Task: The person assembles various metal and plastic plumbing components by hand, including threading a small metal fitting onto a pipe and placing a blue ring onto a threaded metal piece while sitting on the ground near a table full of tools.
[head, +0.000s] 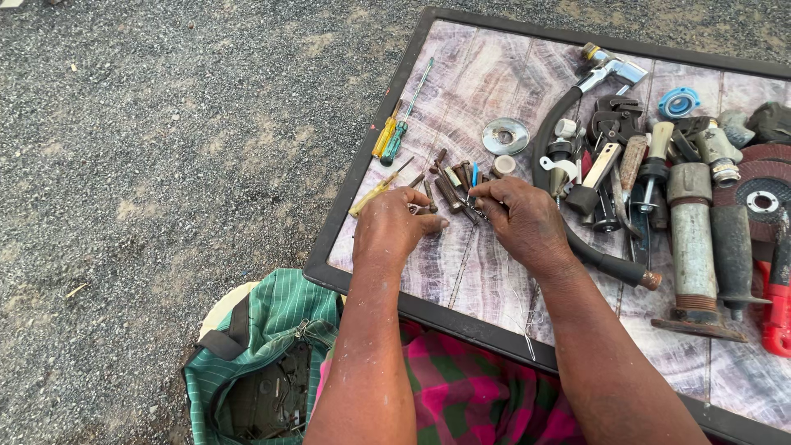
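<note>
We have our left hand [398,224] and right hand [521,222] pinched shut on small screws [449,191] heaped on the tabletop [486,78], most still unsorted.

Tool pile [692,189] rt; bare tabletop [470,91] far-left w/ screwdrivers [391,136].
</note>
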